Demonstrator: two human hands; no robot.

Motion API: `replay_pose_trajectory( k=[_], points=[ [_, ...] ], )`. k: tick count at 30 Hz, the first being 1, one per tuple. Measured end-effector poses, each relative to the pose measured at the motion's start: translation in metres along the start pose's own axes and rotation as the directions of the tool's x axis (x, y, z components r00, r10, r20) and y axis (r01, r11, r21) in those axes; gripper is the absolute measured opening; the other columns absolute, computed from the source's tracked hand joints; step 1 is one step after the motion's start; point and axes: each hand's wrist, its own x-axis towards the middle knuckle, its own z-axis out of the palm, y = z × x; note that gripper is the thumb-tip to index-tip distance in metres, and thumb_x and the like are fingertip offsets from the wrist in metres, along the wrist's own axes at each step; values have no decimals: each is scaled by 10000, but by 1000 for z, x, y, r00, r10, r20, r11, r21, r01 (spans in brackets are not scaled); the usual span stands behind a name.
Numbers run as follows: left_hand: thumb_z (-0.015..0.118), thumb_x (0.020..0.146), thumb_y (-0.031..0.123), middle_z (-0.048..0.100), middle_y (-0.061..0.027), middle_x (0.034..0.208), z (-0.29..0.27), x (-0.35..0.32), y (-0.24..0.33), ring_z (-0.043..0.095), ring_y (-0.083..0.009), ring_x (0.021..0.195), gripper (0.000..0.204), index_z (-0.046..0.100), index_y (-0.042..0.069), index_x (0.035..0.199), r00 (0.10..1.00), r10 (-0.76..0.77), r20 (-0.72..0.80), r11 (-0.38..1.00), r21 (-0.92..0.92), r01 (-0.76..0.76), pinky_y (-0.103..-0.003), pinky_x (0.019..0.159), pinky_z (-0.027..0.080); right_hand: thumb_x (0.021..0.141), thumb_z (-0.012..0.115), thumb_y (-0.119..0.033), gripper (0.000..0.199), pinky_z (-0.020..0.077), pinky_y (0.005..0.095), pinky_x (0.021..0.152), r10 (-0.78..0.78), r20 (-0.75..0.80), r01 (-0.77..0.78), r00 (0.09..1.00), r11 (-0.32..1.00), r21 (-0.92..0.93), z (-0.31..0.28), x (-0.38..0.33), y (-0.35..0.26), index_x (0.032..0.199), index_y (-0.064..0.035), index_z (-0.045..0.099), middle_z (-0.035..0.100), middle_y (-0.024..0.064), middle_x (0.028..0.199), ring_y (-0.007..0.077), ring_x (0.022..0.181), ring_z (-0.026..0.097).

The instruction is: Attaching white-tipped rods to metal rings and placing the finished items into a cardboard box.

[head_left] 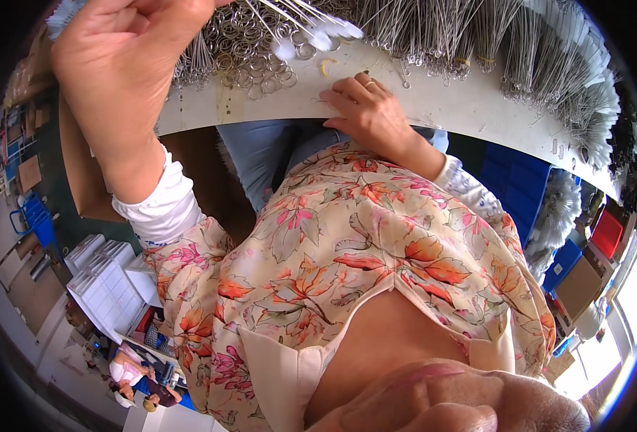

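Brushes (311,32), thin wire stems tipped with white fluff, hang from the raised left hand (128,43); fingers pinched shut on them, tips pointing right, stems slanting up-left. Beneath lie wire rings (250,43) on the white counter (462,108). Right hand (365,108) rests flat there, fingers loosely spread, seemingly steadying.

- The worktop (477,108) was pale and off-white, its near edge curving across the upper part of the view (the lens bent it).
- A heap of loose wire rings (250,50) lay on it near the middle.
- Bundles of thin metal wires (434,32) covered its far side.
- White fluffy-tipped wire pieces (595,108) were piled along its right end.
- A small yellowish curved scrap (326,66) lay just beside the rings.
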Motion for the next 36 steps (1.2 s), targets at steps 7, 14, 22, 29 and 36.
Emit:
replay_pose_trajectory(
  k=[7,14,22,29,36],
  points=[
    [545,787,-78,649,-110,884,2,-8,3,632,-122,714,230,612,-84,1007,996,-9,-86,1000,9,9,-223,624,547,614,646,-123,244,429,290,648,-273,-94,271,957,962,-34,19,-18,14,852,-71,631,523,3,806,171,769,523],
    [517,810,-72,625,-199,982,-7,-32,12,652,-251,838,282,564,-119,1084,999,-31,-12,999,-39,31,-320,715,549,577,712,51,302,454,284,584,-30,-365,184,931,901,394,-35,26,-25,845,-85,687,541,19,734,171,681,539],
    [589,751,-142,618,-167,1022,6,-35,22,640,-169,832,312,599,-91,1059,994,89,-68,994,-53,-93,-238,727,546,733,694,14,185,461,251,642,-193,-568,363,800,910,202,-94,113,-43,915,-12,675,586,60,822,142,724,561],
    [600,744,-135,629,-149,1009,2,-36,20,630,-136,817,310,613,-72,1047,995,77,-58,997,9,-77,-219,719,545,708,706,25,199,437,249,601,-43,-495,305,868,832,463,-84,116,-47,894,-46,699,596,66,778,169,663,550],
    [585,765,-106,629,-133,998,-5,-37,23,615,-142,819,292,618,-59,1051,986,152,-64,979,147,-142,-231,695,519,809,637,0,191,482,246,760,102,-237,168,966,449,877,-76,114,-53,1000,15,628,614,69,925,135,837,582]
  ],
)
